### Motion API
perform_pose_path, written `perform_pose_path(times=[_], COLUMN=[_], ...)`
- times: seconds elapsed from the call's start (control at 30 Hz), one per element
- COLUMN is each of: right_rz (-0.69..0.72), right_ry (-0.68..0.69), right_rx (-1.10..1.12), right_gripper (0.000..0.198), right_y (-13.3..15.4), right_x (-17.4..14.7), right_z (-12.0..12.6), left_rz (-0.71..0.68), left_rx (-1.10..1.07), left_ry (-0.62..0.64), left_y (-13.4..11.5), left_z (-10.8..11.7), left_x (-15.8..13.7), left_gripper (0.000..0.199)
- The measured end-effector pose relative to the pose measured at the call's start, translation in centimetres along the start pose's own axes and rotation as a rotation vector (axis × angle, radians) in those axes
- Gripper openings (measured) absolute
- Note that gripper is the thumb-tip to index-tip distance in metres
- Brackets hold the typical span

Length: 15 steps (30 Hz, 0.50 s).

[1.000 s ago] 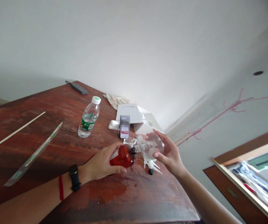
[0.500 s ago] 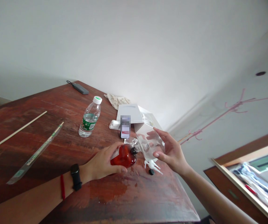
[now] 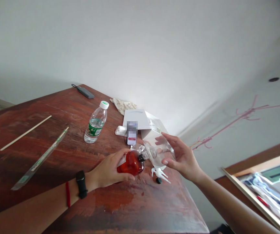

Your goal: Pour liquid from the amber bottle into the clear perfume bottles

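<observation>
Left hand [image 3: 112,169]: curled snugly round the red bottle [image 3: 131,163].
Right hand [image 3: 184,160]: thumb and fingers spread wide, holding the clear bottle [image 3: 156,156] by its wide end.
Red bottle: tipped right over the table [image 3: 158,204], black neck [image 3: 141,157] at the clear one's neck; how full, I cannot tell.
Clear bottle: tipped; insides hard to see.
Water bottle [image 3: 95,125]: standing to the left, white cap [image 3: 104,105] on, clear water inside.
Since a second ago: same two holds; most things in view sit a bit farther right.

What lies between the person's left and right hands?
The red bottle, its black neck pointing toward the clear container; the head view shows both.
</observation>
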State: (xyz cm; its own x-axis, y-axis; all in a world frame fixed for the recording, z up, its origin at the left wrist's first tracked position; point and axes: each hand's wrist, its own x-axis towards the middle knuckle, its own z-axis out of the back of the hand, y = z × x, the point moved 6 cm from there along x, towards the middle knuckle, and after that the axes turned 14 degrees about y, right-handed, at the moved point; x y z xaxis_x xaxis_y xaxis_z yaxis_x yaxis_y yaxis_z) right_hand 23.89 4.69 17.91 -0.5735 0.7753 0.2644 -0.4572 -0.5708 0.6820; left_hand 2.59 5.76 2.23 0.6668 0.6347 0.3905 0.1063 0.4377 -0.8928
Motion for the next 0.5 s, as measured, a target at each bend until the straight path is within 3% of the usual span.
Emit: perform_pose_path(times=[0.5], right_rz=[-0.033], right_ry=[0.05], right_rx=[-0.079], right_gripper=[0.079], right_y=[1.7], right_x=[0.6], right_z=[0.3], left_rz=[-0.023], left_rx=[0.017], left_ry=[-0.016], left_y=[-0.6], left_z=[0.1], left_x=[-0.1], left_gripper=[0.089])
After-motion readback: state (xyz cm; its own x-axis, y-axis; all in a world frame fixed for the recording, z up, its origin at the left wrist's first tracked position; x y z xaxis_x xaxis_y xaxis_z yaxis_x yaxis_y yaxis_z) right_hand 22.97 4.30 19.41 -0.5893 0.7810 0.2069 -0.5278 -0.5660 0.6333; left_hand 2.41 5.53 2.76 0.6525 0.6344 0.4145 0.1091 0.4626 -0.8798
